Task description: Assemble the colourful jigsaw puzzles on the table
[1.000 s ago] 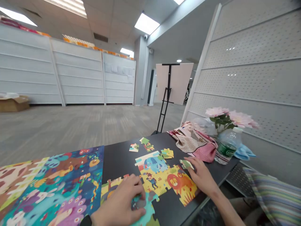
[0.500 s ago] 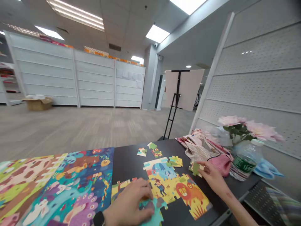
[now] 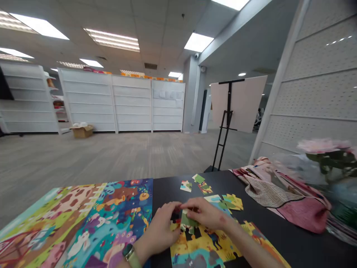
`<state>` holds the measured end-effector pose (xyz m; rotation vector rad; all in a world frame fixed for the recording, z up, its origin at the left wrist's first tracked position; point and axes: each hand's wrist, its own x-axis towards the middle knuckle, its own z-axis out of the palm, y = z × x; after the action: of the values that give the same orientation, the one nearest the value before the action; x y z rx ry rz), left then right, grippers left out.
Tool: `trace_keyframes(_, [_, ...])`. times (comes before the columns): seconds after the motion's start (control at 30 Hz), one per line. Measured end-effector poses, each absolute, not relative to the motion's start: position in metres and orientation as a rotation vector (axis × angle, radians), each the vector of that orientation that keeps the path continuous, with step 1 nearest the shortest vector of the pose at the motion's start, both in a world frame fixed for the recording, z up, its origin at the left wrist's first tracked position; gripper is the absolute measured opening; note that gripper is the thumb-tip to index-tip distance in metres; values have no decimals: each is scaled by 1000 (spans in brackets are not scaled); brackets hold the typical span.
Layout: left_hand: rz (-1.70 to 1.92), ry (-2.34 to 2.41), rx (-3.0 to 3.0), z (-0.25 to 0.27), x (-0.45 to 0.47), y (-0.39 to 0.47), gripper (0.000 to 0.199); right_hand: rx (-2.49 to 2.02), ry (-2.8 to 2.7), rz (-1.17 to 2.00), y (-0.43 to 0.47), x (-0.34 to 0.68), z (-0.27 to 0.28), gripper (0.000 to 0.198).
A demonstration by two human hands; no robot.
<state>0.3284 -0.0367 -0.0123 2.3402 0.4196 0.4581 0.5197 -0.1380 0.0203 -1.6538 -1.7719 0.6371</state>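
Observation:
My right hand (image 3: 208, 214) reaches across the partly joined jigsaw puzzle (image 3: 203, 243) and pinches a green puzzle piece (image 3: 187, 223) over its upper left part. Opposite it, my left hand (image 3: 163, 227) lies at the puzzle's left edge, thumb and index finger apart, thumb touching the yellow section. The two hands' fingertips nearly meet above the piece. My right hand and forearm cover part of the puzzle. Beyond lie loose pieces: a white and green one (image 3: 186, 186), a green one (image 3: 198, 178), a patterned one (image 3: 205, 188), and a yellow-green group (image 3: 232, 202).
Colourful illustrated sheets, one with a cow (image 3: 75, 201) and one dark blue (image 3: 136, 212), cover the left side of the black table (image 3: 164, 190). A pink cloth bundle (image 3: 295, 203), flowers (image 3: 320, 147) and a blurred bottle stand right. An easel (image 3: 224, 130) stands beyond.
My right hand has carried the green piece from the table's right side leftward to the puzzle's upper left. My left hand has shifted off the lower puzzle section, and the view has turned left.

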Motion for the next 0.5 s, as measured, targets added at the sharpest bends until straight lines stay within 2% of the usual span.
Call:
trace_keyframes(0.1, [448, 424, 2332, -11, 330, -36, 61, -1659, -1756, 599, -141, 518, 11, 30])
trace_keyframes(0.33, [428, 438, 2320, -9, 331, -34, 55, -1677, -1550, 616, -143, 517, 8, 12])
trace_keyframes(0.5, [481, 432, 2156, -12, 334, -34, 38, -1569, -1495, 634, -144, 519, 3, 18])
